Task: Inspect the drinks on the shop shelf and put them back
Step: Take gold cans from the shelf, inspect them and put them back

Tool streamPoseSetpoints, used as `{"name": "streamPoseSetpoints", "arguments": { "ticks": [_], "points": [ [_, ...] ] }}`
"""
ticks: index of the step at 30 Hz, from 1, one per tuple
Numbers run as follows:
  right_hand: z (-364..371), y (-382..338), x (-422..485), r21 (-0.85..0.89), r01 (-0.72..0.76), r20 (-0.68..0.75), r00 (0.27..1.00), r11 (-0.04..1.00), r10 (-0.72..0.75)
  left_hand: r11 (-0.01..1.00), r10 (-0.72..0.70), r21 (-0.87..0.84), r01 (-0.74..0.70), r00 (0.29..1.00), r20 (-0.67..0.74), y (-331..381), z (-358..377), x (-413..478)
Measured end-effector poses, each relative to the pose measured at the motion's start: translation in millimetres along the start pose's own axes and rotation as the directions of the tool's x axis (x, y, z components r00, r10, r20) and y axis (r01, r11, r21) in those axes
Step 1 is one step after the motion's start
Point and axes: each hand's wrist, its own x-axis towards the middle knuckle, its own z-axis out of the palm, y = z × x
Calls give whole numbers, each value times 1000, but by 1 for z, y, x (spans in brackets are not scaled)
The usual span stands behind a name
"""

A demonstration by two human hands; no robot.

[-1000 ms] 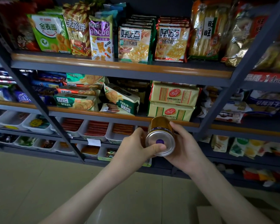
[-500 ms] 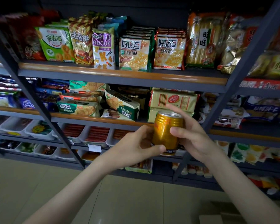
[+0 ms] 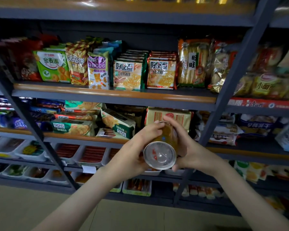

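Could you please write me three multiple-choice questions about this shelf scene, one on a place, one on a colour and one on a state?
1. Where is the can?
A. Standing on a shelf board.
B. Held in the air in front of the snack shelves.
C. Lying on the floor.

2. What colour is the can's side?
A. Gold.
B. Blue.
C. White.

3. How does the can lie?
A. Upright.
B. Tipped, with a round silver end toward the camera.
C. Crushed flat.

Answers:
1 B: the left hand and the right hand grip it clear of the boards.
2 A: a gold wall shows between the hands.
3 B: the silver disc faces the lens.
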Motion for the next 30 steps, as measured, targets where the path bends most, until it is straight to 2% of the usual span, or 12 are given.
{"name": "streamPoseSetpoints", "arguments": {
  "ticks": [3,5,8,10,11,13,16,18,21,25,27,30],
  "points": [
    [5,1,-3,37,25,-31,999,999,-24,992,96,73,-99,994,43,-6,1,0],
    [10,3,-1,-3,62,-129,990,998,-62,991,70,111,-79,994,80,-10,-2,-1],
    [13,6,2,-159,110,-323,933,981,-157,985,-173,34,169,970,174,-10,-10,-4],
    [12,5,2,-227,134,-378,901,965,-213,861,-356,-260,437,883,306,-3,-16,-6],
    [12,3,2,-254,143,-374,898,957,-233,752,-428,-380,538,837,340,1,-19,-5],
    [13,-2,2,-344,139,-314,915,929,-254,669,-540,-422,611,791,288,10,-25,2],
    [17,-8,1,-473,101,-178,962,875,-207,655,-610,-356,666,744,272,15,-27,12],
    [18,-9,1,-500,95,-133,974,861,-185,665,-586,-295,687,724,364,17,-29,15],
    [15,-7,4,-451,100,-146,972,887,-183,734,-522,-281,618,778,349,19,-30,13],
    [3,-9,8,-417,51,-149,981,907,-124,957,-285,-17,291,946,155,20,-24,11],
    [0,-13,8,-428,17,-131,988,904,-81,981,-186,69,180,976,109,15,-21,11],
    [5,-22,4,-288,23,-95,994,957,-52,978,-25,206,13,998,55,7,-17,13]
  ]
}}
